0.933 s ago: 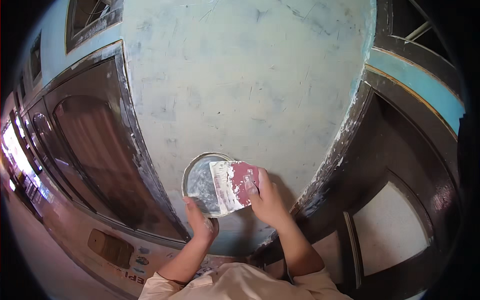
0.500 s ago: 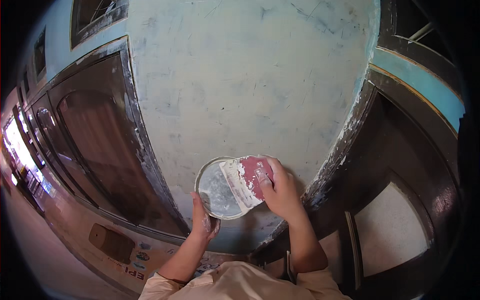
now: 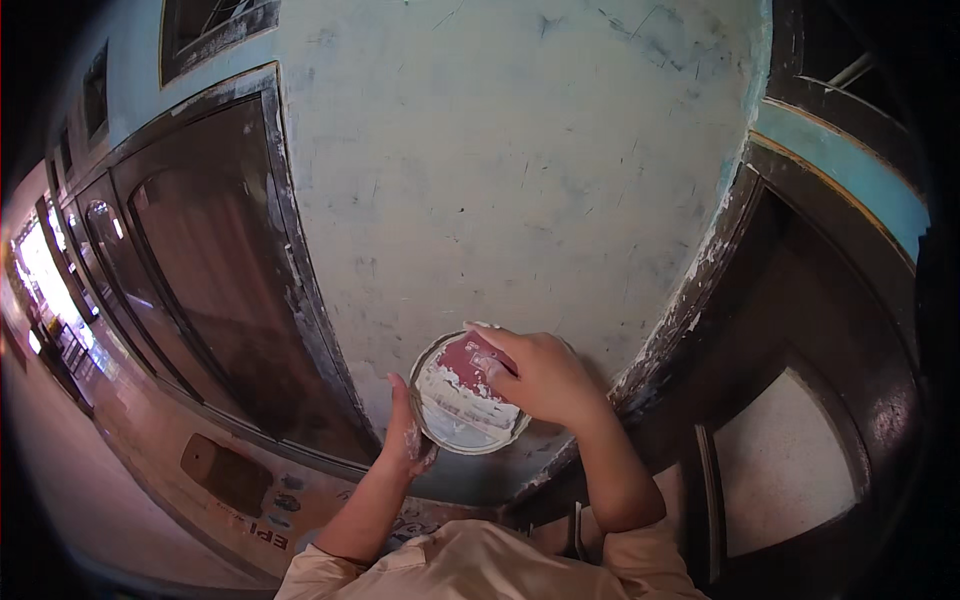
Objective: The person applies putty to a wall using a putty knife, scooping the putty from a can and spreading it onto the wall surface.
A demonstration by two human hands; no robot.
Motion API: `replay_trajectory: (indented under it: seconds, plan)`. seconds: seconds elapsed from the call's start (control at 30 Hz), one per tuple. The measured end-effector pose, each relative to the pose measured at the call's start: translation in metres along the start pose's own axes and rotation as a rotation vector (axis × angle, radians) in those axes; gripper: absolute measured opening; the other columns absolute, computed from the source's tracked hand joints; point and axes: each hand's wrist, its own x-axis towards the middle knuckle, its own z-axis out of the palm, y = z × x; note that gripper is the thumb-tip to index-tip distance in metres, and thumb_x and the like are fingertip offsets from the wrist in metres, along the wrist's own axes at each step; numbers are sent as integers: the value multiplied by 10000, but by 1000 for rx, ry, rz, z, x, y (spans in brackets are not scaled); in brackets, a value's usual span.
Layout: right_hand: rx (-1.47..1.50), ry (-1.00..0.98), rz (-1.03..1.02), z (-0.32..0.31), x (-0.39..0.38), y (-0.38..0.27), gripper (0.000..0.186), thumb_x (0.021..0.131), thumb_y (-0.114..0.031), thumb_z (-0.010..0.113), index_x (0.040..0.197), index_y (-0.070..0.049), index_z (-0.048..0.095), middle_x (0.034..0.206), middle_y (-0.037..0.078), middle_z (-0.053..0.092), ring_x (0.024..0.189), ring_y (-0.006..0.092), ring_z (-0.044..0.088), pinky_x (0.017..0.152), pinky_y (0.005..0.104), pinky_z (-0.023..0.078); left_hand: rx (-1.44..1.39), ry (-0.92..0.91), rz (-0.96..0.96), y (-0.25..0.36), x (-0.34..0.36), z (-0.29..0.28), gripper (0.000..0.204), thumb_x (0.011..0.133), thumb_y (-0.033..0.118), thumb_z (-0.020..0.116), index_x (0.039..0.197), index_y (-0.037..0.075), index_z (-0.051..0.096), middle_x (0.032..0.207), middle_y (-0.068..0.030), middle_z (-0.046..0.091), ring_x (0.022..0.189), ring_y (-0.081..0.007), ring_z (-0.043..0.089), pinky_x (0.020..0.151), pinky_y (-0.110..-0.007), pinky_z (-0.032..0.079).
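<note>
My left hand (image 3: 406, 436) supports a round, shallow, lid-like pan (image 3: 455, 430) from its left side. The thumb stands up along the rim and the other fingers are mostly hidden beneath. Whitish smears coat the pan's grey inside. My right hand (image 3: 545, 375) grips a flat red putty scraper (image 3: 463, 362), whose pale lower part is caked with white putty. The scraper lies over the pan, its straight edge slanting down to the right across the inside. My right hand covers the pan's upper right rim.
A patchy pale wall (image 3: 500, 190) rises ahead. Dark doors stand at the left (image 3: 210, 250) and right (image 3: 740, 310), with flaking paint along their frames. A brown block (image 3: 226, 472) sits on the floor at the lower left, beside a printed sheet (image 3: 290, 510).
The scraper has turned and moved left, from the pan's right edge to over its middle. My right hand has swung over the upper rim. The pan sits slightly lower and farther right in view.
</note>
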Motion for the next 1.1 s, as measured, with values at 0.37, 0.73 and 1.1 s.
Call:
replay_trajectory:
  seconds: [0.37, 0.73, 1.1]
  plan:
    - [26, -325, -61, -12, 15, 12, 455, 862, -151, 579, 1316, -121, 552, 969, 202, 672, 844, 339, 652, 771, 377, 506, -80, -39, -109, -2, 0, -2, 818, 943, 684, 258, 1384, 17, 434, 1349, -147, 540, 1221, -264, 544, 1040, -390, 432]
    - [1001, 66, -10, -4, -14, 59, 243, 974, -98, 532, 1195, -13, 476, 1037, 49, 602, 939, 78, 547, 843, 257, 451, -232, -97, -98, -5, 2, -12, 600, 1002, 500, 377, 1379, 38, 444, 1329, -141, 556, 1191, -259, 570, 1033, -398, 450]
    - [1036, 356, -73, -10, -19, 73, 136, 954, -92, 581, 1051, -30, 510, 914, 50, 611, 640, 96, 598, 547, 227, 474, -182, -93, -69, -3, 12, 18, 636, 989, 533, 379, 1364, 25, 454, 1311, -150, 564, 1180, -270, 573, 1015, -409, 462]
